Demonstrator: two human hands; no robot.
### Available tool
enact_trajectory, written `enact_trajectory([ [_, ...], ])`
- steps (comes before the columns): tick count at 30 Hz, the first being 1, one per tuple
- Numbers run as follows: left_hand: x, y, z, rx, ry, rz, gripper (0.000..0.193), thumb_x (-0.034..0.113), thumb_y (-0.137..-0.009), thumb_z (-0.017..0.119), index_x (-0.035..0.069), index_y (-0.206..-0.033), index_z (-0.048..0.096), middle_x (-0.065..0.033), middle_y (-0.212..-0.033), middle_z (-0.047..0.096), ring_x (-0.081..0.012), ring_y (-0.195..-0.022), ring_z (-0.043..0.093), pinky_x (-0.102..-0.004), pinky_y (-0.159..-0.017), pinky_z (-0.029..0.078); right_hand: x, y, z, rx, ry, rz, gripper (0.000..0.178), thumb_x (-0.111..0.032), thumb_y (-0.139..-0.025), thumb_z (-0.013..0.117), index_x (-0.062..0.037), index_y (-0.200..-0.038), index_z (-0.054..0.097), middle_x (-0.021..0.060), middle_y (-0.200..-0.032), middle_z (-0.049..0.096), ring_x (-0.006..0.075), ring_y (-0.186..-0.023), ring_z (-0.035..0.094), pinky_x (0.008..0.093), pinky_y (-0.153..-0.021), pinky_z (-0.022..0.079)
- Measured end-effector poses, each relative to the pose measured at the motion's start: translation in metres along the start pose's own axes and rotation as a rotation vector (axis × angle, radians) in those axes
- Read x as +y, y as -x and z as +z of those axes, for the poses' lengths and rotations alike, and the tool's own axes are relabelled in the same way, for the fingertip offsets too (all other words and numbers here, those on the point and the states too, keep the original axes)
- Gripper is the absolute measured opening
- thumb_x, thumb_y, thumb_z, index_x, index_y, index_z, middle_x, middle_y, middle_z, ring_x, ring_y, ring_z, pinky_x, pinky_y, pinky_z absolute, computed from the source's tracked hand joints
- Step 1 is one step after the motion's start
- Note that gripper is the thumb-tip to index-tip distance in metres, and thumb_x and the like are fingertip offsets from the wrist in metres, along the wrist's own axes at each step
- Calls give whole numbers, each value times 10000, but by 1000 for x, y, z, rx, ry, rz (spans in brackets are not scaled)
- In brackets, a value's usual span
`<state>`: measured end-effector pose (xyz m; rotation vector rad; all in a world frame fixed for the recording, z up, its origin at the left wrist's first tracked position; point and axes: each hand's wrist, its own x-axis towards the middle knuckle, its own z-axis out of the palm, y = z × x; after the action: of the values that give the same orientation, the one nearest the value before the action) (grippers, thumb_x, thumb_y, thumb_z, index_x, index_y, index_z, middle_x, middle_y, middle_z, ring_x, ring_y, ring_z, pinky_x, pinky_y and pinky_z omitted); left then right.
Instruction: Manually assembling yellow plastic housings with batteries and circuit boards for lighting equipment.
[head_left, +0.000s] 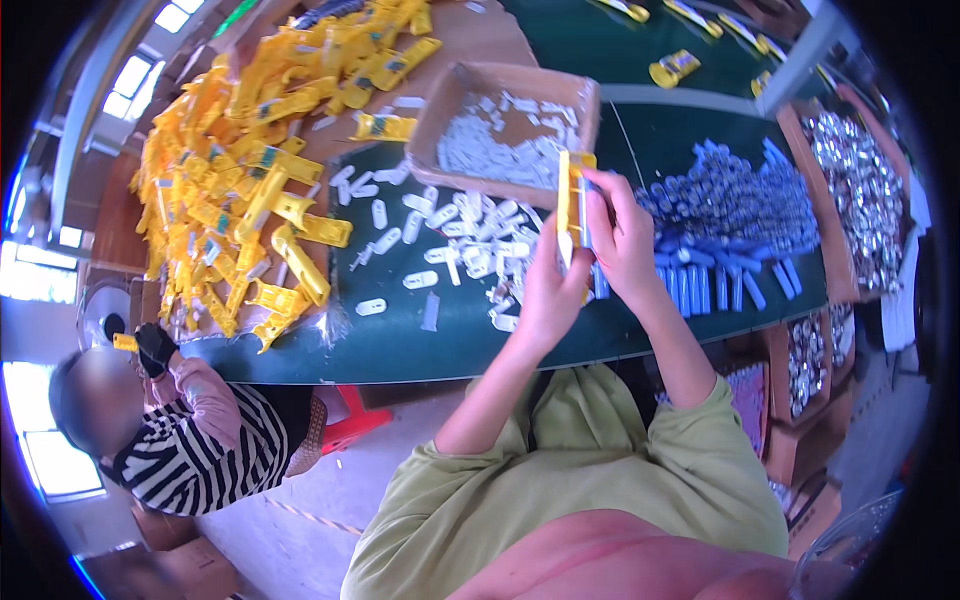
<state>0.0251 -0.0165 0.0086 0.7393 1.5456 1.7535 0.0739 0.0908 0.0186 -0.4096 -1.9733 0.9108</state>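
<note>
Above the green table I hold a yellow plastic casing (pixel 567 195) upright, in front of a cardboard tray. My left hand (pixel 550 293) pinches its lower end. My right hand (pixel 624 240) is closed on its right side, near the top. Something pale and blue shows along the casing's side between my fingers; I cannot make out what it is. Small white plastic pieces (pixel 475 240) lie loose to the left of my hands. Close by my right hand are rows of blue cylinders (pixel 690 285) like battery cells.
A large heap of yellow casings (pixel 235 170) covers the left side. Behind my hands stands the cardboard tray (pixel 430 130) of white pieces. Boxes of shiny metal parts (pixel 860 190) stand at the right. At left sits another person (pixel 205 440), one gloved hand raised by a yellow part.
</note>
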Motion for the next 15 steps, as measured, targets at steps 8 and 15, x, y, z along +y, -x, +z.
enact_trajectory([
  [8,-3,-2,-8,79,-49,-28,381,39,-913,468,4,-1283,383,-49,-841,537,-89,-656,545,-229,-566,448,7,4,26,49,-64,38,186,-92,-931,495,-19,-1090,559,154,-768,616,246,-640,628,314,-577,469],
  [15,-17,-13,-26,119,-162,72,392,52,-889,482,15,-1271,403,-66,-819,580,-99,-628,557,-244,-543,455,6,-11,28,-114,-45,118,159,-144,-920,554,-27,-1027,551,115,-704,614,208,-600,607,306,-539,459],
])
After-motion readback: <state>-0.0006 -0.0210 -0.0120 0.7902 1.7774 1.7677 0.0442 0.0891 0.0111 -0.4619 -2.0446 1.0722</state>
